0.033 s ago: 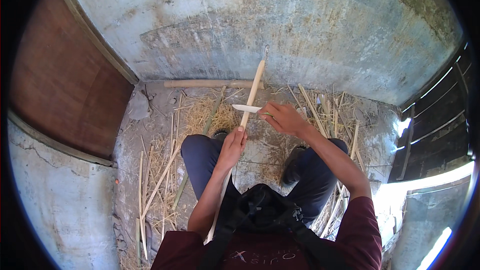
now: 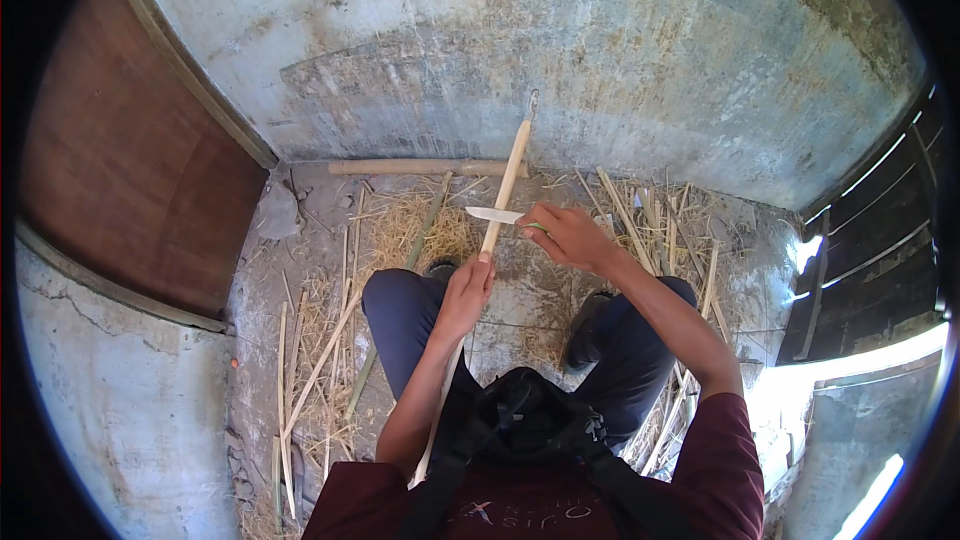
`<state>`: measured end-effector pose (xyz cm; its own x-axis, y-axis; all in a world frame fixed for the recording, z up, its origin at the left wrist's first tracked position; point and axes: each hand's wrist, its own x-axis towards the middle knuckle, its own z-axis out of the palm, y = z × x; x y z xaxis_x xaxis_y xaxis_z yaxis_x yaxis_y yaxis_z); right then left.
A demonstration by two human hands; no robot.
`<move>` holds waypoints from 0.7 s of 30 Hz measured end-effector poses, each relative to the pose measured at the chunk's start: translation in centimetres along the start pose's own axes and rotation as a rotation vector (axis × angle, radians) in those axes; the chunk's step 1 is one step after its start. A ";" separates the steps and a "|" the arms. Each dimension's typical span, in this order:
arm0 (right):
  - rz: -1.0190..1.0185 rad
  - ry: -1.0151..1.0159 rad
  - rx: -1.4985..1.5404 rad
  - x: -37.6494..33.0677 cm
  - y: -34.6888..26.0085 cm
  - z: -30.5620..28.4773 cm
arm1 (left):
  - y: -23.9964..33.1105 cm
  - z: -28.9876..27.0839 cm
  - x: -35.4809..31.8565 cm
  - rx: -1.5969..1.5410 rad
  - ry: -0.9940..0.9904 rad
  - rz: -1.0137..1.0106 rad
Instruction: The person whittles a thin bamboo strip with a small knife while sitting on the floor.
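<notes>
A long pale stick [image 2: 512,168], apparently bamboo or wood, slants from beside my body up toward the far wall. Its tapered far end lies just below a small loop-shaped fitting [image 2: 534,100] on that wall; whether they touch I cannot tell. My left hand [image 2: 466,295] is wrapped round the stick, between my knees. Farther along, my right hand [image 2: 565,237] grips a knife by its green handle, mostly hidden in the fingers. The knife's pale blade [image 2: 490,214] lies across the stick, pointing left.
Straw-like shavings [image 2: 395,225] and thin strips [image 2: 322,368] litter the floor on both sides of my legs. A thick bamboo pole [image 2: 375,168] lies along the wall's foot. At left is a brown panel [image 2: 150,140]; dark slats [image 2: 868,240] stand at right.
</notes>
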<state>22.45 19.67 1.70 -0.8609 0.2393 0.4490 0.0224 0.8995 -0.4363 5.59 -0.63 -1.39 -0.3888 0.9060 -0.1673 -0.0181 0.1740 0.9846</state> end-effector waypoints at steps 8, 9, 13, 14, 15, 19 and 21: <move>-0.065 -0.015 -0.023 0.0 -0.3 0.1 | -1.8 0.4 0.9 0.241 0.087 0.160; -0.063 -0.015 -0.030 -0.1 -0.3 0.2 | -1.6 0.6 0.7 0.266 0.098 0.175; -0.015 -0.031 0.007 0.1 -0.8 -0.1 | -0.1 0.8 0.0 0.345 0.143 0.209; -0.025 -0.016 0.014 0.2 -0.9 0.0 | 0.3 1.0 -0.2 0.351 0.158 0.210; -0.036 -0.001 0.021 0.4 -0.9 0.0 | 0.7 1.2 -0.3 0.358 0.172 0.210; -0.001 0.069 0.036 0.5 0.4 -0.2 | 1.1 1.4 -0.5 0.408 0.183 0.216; -0.015 0.137 0.052 0.8 0.8 -0.3 | 0.8 1.5 -0.6 0.416 0.191 0.228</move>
<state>21.92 20.68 1.91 -0.7834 0.2770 0.5564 -0.0193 0.8840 -0.4672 7.17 -0.46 -0.54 -0.5021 0.8590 0.1003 0.4402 0.1540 0.8846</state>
